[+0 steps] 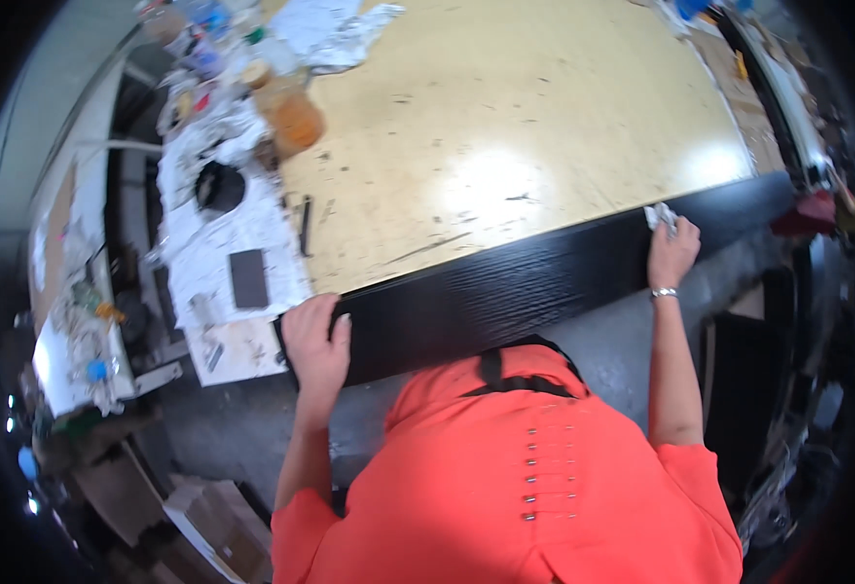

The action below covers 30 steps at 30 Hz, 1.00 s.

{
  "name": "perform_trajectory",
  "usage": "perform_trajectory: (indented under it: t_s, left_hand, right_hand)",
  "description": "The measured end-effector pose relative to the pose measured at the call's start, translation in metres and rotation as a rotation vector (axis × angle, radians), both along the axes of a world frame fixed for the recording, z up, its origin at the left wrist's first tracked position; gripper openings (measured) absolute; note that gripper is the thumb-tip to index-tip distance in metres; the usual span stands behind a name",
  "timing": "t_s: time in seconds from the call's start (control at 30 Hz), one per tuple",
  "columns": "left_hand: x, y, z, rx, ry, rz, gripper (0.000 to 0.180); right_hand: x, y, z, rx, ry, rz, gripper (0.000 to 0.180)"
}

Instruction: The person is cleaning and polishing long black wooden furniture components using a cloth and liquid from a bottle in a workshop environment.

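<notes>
A long black board (505, 287) with a glossy wood-grain surface lies along the near edge of the table, slanting up to the right. My left hand (316, 341) is wrapped over its left end, fingers on top at the far edge. Toward the right part of the board, my right hand (675, 255) is closed on a crumpled white cloth (661, 218) or paper wad, which touches the board's far edge. A bracelet circles my right wrist. The undersides of both hands are hidden.
The pale yellow tabletop (544, 88) carries dark scuffs. At the left are a jar of orange liquid (296, 122), a black round container (220, 187), a dark rectangular pad (248, 278), a thin black tool (306, 226) and crumpled white paper (194, 243). A cardboard box (218, 526) stands below left.
</notes>
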<state>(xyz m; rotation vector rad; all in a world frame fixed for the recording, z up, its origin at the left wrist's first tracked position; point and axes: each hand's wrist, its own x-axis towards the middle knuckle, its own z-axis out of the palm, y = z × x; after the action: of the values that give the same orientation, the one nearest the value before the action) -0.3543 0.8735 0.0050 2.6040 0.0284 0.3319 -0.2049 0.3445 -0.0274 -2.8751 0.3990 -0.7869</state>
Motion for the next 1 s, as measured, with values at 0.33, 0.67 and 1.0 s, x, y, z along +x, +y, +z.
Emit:
perform_trajectory:
  t_s: [0.33, 0.67, 1.0]
  left_hand:
    - [-0.017, 0.164, -0.018, 0.049, -0.148, 0.705, 0.021]
    - [-0.03, 0.201, -0.058, 0.116, 0.085, 1.152, 0.038]
    - [0.048, -0.1, 0.037, -0.339, -0.37, -0.061, 0.041]
  right_hand:
    - [-0.014, 0.03, 0.015, 0.528, 0.008, 0.247, 0.022]
    - [-0.04, 0.189, 0.062, 0.56, 0.423, 1.0, 0.031]
    - [-0.044, 0.292, 0.082, 1.813, 0.593, 0.782, 0.025]
